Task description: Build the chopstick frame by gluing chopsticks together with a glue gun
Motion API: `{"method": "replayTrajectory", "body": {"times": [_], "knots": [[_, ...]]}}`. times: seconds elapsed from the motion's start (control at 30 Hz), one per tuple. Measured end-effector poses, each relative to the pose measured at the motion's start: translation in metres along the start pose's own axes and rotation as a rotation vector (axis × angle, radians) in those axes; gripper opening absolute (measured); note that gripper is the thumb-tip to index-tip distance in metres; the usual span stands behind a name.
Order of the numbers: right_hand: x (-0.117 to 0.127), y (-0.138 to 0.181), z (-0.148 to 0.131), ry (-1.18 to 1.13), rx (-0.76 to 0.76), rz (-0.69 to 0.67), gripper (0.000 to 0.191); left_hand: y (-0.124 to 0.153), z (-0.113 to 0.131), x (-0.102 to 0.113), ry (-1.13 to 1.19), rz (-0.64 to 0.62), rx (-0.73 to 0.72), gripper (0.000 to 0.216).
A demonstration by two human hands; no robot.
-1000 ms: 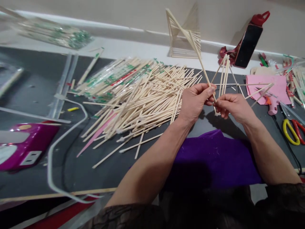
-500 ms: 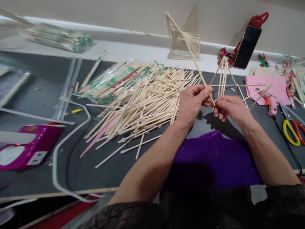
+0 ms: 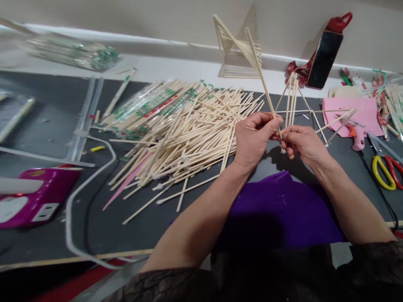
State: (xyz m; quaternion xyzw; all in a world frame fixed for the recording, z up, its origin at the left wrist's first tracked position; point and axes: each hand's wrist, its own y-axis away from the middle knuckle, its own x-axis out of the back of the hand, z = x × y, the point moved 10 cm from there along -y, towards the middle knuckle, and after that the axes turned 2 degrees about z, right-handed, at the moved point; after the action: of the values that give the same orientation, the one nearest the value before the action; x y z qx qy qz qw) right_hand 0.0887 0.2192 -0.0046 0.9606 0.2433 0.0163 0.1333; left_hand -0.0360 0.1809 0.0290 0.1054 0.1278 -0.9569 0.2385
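Observation:
A pale wooden chopstick [image 3: 263, 79] is pinched near its lower end by my left hand [image 3: 255, 136], with its long upper part rising up and to the left. At that same lower end, the closed fingertips of my right hand [image 3: 304, 144] grip it, close to my left fingers. Just behind the hands stands a small framework of joined chopsticks [image 3: 294, 98], its bars spreading out to the right; my hands hide part of it. To the left of my left hand lies a big pile of loose chopsticks [image 3: 195, 130].
Wrapped chopsticks [image 3: 147, 105] lie beyond the pile. A twisted stick model [image 3: 241, 77] leans at the wall near a phone [image 3: 324, 61]. On the right are a pink glue gun [image 3: 358, 140] and scissors [image 3: 382, 172]. Purple cloth [image 3: 283, 209] lies in front, a magenta device [image 3: 47, 193] at left.
The chopstick in my hands has tipped a little more upright. Both hands stay together at its lower end, and the whole view has shifted slightly.

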Motion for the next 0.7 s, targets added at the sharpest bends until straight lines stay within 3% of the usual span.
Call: {"method": "replayTrajectory", "body": {"times": [0.2, 0.33, 0.47, 0.7], "knots": [[-0.001, -0.001, 0.004, -0.032, -0.038, 0.004, 0.009, -0.007, -0.001, 0.009, 0.021, 0.063, 0.031, 0.011], [-0.003, 0.003, -0.004, 0.008, 0.053, 0.014, 0.011, -0.011, -0.006, 0.015, 0.046, 0.098, 0.060, 0.014], [-0.003, 0.006, -0.010, 0.055, 0.136, 0.037, 0.016, -0.008, -0.009, 0.011, 0.054, 0.083, 0.070, 0.015], [-0.003, 0.004, -0.008, 0.012, 0.111, 0.036, 0.006, -0.002, -0.002, 0.006, 0.034, 0.073, 0.027, 0.017]]}}
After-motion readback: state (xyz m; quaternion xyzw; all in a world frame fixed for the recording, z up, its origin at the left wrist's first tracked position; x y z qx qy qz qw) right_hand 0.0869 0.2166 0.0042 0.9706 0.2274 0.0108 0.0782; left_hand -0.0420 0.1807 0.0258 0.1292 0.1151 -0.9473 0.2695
